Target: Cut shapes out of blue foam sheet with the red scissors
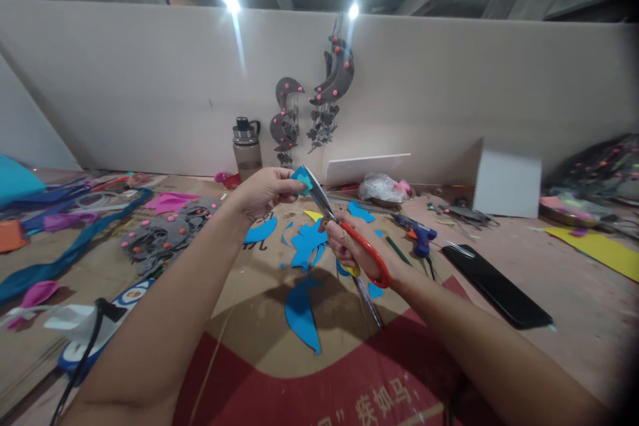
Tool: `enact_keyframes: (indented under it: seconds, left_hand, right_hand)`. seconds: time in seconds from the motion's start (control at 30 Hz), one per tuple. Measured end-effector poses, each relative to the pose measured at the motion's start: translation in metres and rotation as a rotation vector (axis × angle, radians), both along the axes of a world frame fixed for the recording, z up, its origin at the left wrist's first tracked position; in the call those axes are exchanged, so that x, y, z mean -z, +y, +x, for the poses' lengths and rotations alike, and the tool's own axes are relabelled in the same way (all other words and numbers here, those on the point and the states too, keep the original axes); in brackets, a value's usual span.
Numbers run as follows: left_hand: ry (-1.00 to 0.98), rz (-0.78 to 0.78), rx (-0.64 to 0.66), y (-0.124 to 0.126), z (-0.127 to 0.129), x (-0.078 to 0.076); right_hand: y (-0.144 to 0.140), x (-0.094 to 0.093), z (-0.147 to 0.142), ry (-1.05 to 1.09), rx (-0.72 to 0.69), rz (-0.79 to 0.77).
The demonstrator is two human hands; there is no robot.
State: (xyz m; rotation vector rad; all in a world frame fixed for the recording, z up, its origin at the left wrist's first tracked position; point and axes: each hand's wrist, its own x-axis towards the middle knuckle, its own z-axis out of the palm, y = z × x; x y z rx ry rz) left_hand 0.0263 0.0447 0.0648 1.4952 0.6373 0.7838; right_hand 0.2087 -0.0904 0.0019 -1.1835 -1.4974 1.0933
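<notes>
Between the thumb and fingers of my left hand (269,192) is a small piece of blue felt (301,180), with a lighter teal shape lying against it. My right hand (357,246) grips red-handled scissors (372,249), whose blades point up and left and reach the felt's edge. Below both hands, several blue felt scraps (307,239) are scattered on the cardboard, beside a small yellow bit (313,215). Nearer to me lies a curved blue felt crescent (301,316). A pen-like stick (368,303) rests under my right hand.
To the right are a blue glue gun (422,234), a black phone (496,286) and yellow felt (599,249). Grey felt pieces with pink dots (167,236) lie left. A bottle (247,146) stands by the wall, where grey moon hangings (332,80) hang.
</notes>
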Motion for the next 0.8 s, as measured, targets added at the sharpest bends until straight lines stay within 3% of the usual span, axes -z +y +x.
enact_keyframes:
  seconds: [0.8]
  left_hand:
    - [0.05, 0.042, 0.011, -0.0031, -0.0016, -0.0021]
  right_hand:
    - [0.0031, 0.0056, 0.004, -0.035, 0.005, 0.003]
